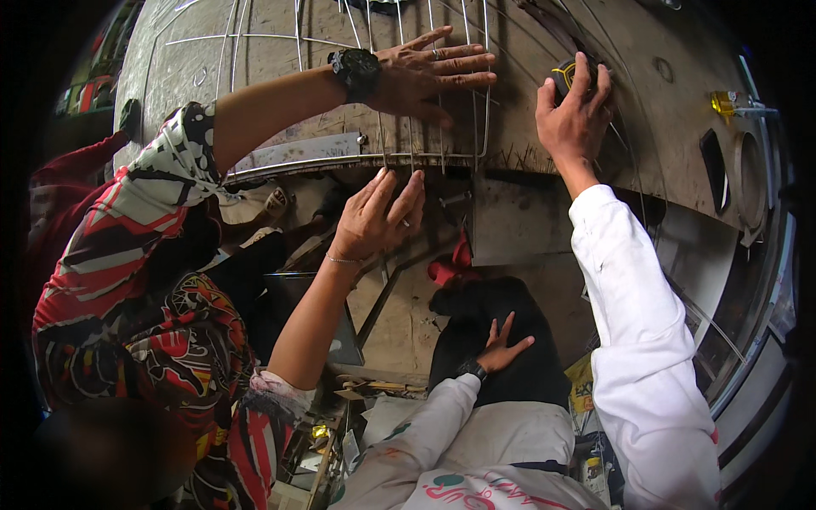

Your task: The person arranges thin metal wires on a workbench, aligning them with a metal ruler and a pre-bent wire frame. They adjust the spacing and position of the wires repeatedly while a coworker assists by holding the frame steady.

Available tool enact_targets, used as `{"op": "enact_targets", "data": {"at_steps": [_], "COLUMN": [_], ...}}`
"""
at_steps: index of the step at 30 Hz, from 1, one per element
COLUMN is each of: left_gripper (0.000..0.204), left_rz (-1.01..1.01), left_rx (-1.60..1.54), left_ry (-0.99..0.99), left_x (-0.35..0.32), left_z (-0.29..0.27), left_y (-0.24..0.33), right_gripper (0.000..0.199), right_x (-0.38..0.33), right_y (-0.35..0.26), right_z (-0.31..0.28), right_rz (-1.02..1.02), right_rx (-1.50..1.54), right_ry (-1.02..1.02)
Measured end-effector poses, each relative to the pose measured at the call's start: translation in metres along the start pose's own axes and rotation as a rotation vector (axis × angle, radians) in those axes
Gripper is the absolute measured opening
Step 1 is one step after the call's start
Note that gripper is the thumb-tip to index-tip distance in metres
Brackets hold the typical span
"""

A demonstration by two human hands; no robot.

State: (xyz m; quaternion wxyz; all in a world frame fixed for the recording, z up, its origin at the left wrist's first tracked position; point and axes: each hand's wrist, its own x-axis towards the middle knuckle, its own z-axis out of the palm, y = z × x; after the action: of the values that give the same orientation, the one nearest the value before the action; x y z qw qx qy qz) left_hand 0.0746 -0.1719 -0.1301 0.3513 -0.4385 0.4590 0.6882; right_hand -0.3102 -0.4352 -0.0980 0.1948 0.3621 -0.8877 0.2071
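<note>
My right hand [571,123] rests on the worn wooden tabletop with its fingers curled over a rounded black and yellow tape measure [562,75]. Down at my lap, my left hand [500,352] lies with fingers spread on my dark-clad thigh; nothing is in it. To the left of my right hand, a frame of thin metal rods [298,38] lies across the table. A co-worker's flat hand [416,76] presses over the rods, while that person's other hand [374,217] touches rod ends at the table's near edge.
A flat metal strip [297,153] lies along the near edge. On the right are a dark flat piece [714,170], a metal ring [748,183] and a bottle with yellow contents [727,104]. Thin wires [625,85] run past my right hand. A red object [446,268] sits below the table.
</note>
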Motion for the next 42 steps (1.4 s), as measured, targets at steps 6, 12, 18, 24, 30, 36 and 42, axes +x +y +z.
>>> {"op": "enact_targets", "data": {"at_steps": [6,12,18,24,30,36,42], "left_gripper": [0.118,0.117,0.116,0.116,0.117,0.119,0.117], "left_rz": [0.034,0.039,0.003,0.007,0.004,0.026,0.017], "left_rx": [0.034,0.008,-0.001,-0.009,-0.014,0.015,0.012], "left_ry": [-0.007,-0.03,-0.022,-0.019,-0.017,0.026,0.038], "left_x": [0.01,0.008,0.013,0.015,0.012,0.02,0.022], "left_z": [0.006,-0.002,-0.002,-0.001,-0.001,0.006,0.007], "left_y": [-0.007,0.001,0.004,0.01,0.019,0.008,0.008], "right_gripper": [0.067,0.068,0.068,0.068,0.068,0.068,0.068], "right_x": [-0.001,-0.002,-0.002,-0.001,0.0,0.0,-0.002], "right_y": [0.001,-0.003,0.001,0.003,0.004,0.003,0.004], "right_z": [0.001,-0.001,0.0,-0.001,-0.004,-0.004,-0.002], "right_rz": [-0.018,-0.025,-0.006,-0.03,-0.021,-0.017,-0.022], "right_rx": [-0.023,-0.013,-0.031,-0.022,-0.018,-0.013,-0.01], "right_ry": [0.025,0.042,0.037,0.075,0.064,0.052,0.063]}}
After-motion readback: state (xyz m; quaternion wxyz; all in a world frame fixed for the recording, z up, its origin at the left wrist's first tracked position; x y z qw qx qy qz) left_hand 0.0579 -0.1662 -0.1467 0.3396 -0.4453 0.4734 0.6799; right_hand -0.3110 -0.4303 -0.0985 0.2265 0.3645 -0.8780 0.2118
